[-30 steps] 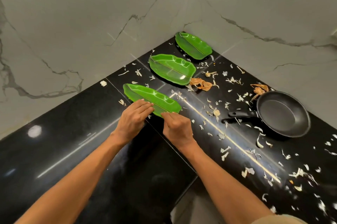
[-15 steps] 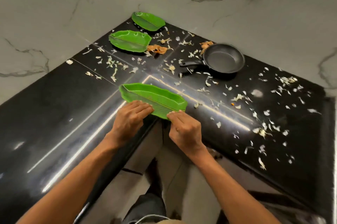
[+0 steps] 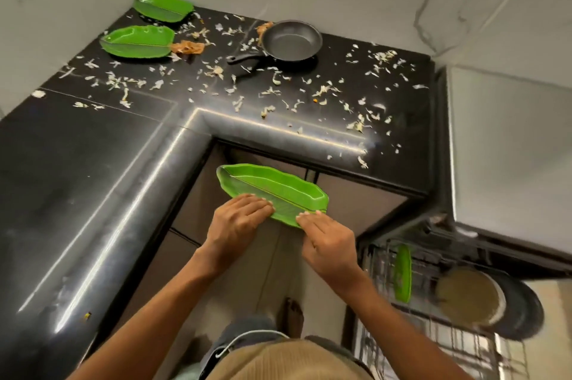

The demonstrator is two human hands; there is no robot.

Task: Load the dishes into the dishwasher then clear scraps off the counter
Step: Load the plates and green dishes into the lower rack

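both hands on the dish here: the left hand (image 3: 236,221) lies with fingers fairly straight over the near rim of the leaf-shaped green plate (image 3: 275,190), thumb hidden beneath, and the right hand (image 3: 328,238) takes the near right end the same way, fingertips (image 3: 305,216) on top of the edge. so each grip pinches the plate's rim between fingers above and whatever sits under it. the plate hangs level in the air, off the bench (image 3: 93,163), in front of the inner corner of the black l-shaped top and above the floor. down to the right, the dishwasher rack (image 3: 433,302) stands pulled out, and a second green leaf plate (image 3: 402,274) stands on edge in it, beside a round tan dish (image 3: 467,297) and a dark round dish (image 3: 523,308) behind it; that part is blurred. back on the bench, two more green leaf plates wait near the wall, the nearer one (image 3: 137,42) and the far one (image 3: 164,8) in the corner. a small black frying pan (image 3: 291,40) sits right of them, handle pointing left. pale scraps (image 3: 272,91) lie scattered across the back and right stretch of the bench, with brown onion skin (image 3: 187,46) touching the nearer plate's right tip.
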